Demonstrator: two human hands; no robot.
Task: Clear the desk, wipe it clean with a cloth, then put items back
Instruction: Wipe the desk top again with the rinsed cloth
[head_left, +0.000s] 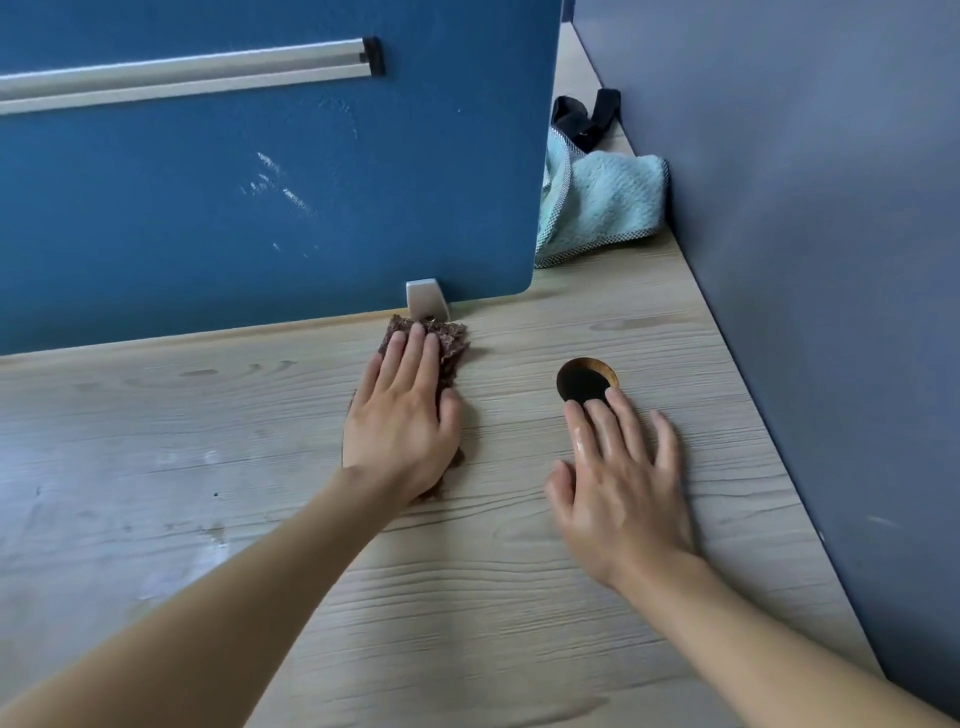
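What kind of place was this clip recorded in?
Most likely an office cubicle workstation: a wood-grain desk with a blue divider panel bracketed along its back edge, a round cable hole cut into the top, and a grey side partition closing off the right.

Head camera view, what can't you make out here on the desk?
Head view:
Brown cloth: mostly under the left hand.
Light blue towel: left part behind the blue divider.
Black strap: too little shows past the divider to identify it.
Cable hole: inside too dark; fingertips of the right hand cover its near rim.
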